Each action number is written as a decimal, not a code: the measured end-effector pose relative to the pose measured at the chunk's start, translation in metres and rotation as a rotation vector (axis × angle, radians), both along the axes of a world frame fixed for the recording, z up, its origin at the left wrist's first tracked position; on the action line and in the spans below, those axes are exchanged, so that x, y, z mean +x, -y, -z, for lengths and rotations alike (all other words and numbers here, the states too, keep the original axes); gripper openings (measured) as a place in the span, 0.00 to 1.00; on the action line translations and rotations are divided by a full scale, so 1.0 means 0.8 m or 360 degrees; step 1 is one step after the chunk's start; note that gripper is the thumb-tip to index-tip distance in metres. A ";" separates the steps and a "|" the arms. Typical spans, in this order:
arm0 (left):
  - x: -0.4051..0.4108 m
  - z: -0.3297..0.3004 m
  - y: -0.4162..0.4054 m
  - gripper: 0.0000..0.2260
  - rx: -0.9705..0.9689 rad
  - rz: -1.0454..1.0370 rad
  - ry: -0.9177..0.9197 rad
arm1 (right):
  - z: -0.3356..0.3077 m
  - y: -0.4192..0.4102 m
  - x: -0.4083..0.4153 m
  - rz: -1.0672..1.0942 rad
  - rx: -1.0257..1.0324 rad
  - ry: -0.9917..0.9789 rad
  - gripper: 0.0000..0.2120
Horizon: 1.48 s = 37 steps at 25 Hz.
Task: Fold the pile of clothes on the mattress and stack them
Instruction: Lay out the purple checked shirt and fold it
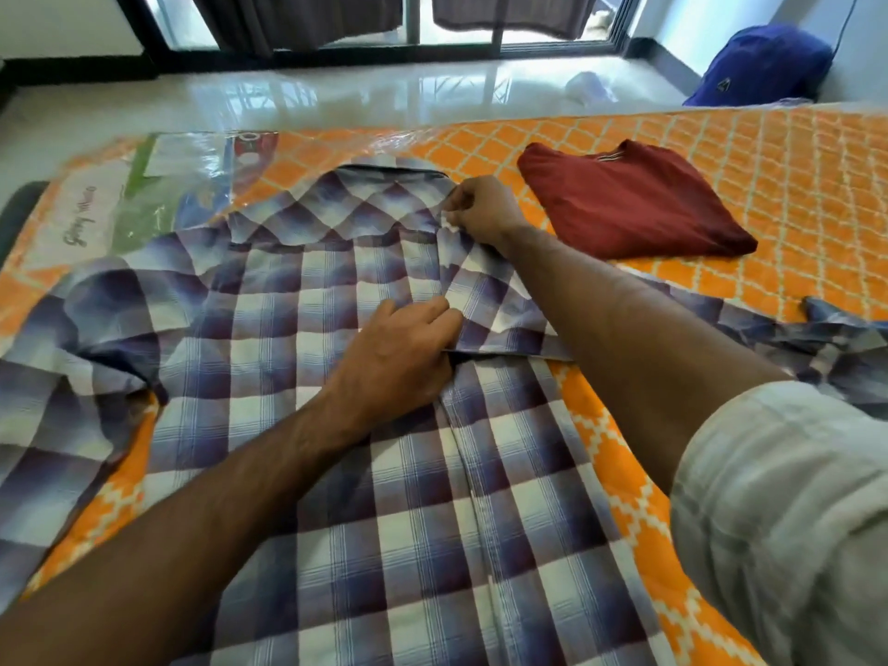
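Checked cotton in blue, purple and white covers most of the near mattress [793, 151]: the plaid shirt [336, 473] lies spread flat with its collar [384, 163] pointing away from the person and its long seam running down the middle toward the camera, a layout that leaves both sides free to be turned inward. The right hand [480, 209] is closed in a pinch on the cloth at the right shoulder just beside the collar, apparently to set the top of the fold line. The left hand [408, 348] lies lower down, near the middle of the shirt, fingers curled over the edge of the flap being brought across, seemingly to hold the crease straight and keep the body from sliding on the slick plastic wrap. The left sleeve [67, 338] is spread out to the side, not yet folded, so this garment looks to be at its first fold. Beyond the right forearm, apart from the shirt, a folded maroon t-shirt [629, 204] rests on the orange quilted cover, probably the base of the stack.
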<state>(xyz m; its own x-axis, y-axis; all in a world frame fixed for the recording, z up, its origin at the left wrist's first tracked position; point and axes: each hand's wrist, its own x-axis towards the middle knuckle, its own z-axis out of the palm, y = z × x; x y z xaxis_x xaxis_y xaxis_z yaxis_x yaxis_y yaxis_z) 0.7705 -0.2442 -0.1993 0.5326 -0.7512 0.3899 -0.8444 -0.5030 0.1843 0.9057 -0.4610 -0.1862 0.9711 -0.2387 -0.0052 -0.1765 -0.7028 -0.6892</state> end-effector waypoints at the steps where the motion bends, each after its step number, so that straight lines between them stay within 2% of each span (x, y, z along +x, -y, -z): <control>1: -0.001 0.004 -0.001 0.06 -0.0070 -0.0056 -0.0098 | 0.004 0.001 -0.002 0.0011 0.0026 0.0044 0.07; 3: -0.004 0.010 0.000 0.07 -0.0134 -0.0064 -0.0226 | 0.000 0.013 -0.012 -0.0024 0.0137 0.0100 0.11; 6: -0.004 0.000 0.001 0.05 0.0008 -0.0052 -0.0200 | -0.021 0.074 -0.052 -0.0138 0.0350 -0.0008 0.18; 8: -0.007 -0.021 0.007 0.08 0.0154 -0.0059 -0.0007 | -0.042 0.138 -0.110 -0.0179 0.0093 -0.0073 0.24; 10: -0.019 -0.042 0.023 0.11 0.0202 -0.0016 0.0188 | -0.061 0.201 -0.183 -0.0262 -0.0200 -0.0119 0.22; 11: -0.030 -0.050 0.039 0.12 0.0199 0.0029 0.0236 | -0.070 0.230 -0.222 -0.0317 -0.0301 -0.0144 0.19; 13: -0.054 -0.059 0.074 0.10 0.0234 0.0167 0.0249 | -0.083 0.274 -0.301 -0.0406 -0.0556 -0.0217 0.21; 15: -0.076 -0.060 0.117 0.05 0.0207 0.0302 0.0051 | -0.083 0.307 -0.373 -0.0297 -0.0894 -0.0217 0.23; 18: -0.102 -0.053 0.168 0.04 0.0029 0.0247 -0.0584 | -0.067 0.313 -0.441 0.0012 -0.1115 -0.0129 0.21; 22: -0.140 -0.042 0.226 0.03 -0.0106 0.0047 -0.1082 | -0.046 0.304 -0.469 0.0187 -0.1048 -0.0377 0.27; 25: -0.173 -0.051 0.272 0.10 0.0018 -0.0047 -0.1411 | -0.054 0.324 -0.478 0.0309 -0.0689 -0.0251 0.19; 27: -0.200 -0.059 0.308 0.16 0.0015 -0.0181 -0.1728 | -0.060 0.329 -0.490 0.0182 -0.0430 -0.0069 0.14; 29: -0.220 -0.061 0.338 0.19 0.0032 -0.0313 -0.1816 | -0.065 0.324 -0.501 0.0035 -0.0420 0.0071 0.13; 32: -0.230 -0.057 0.357 0.11 0.0023 -0.0452 -0.1673 | -0.061 0.315 -0.504 -0.0180 -0.0578 0.0068 0.12; 37: -0.229 -0.065 0.362 0.05 -0.0460 -0.0467 -0.1867 | -0.039 0.317 -0.511 -0.0185 -0.0414 -0.0079 0.14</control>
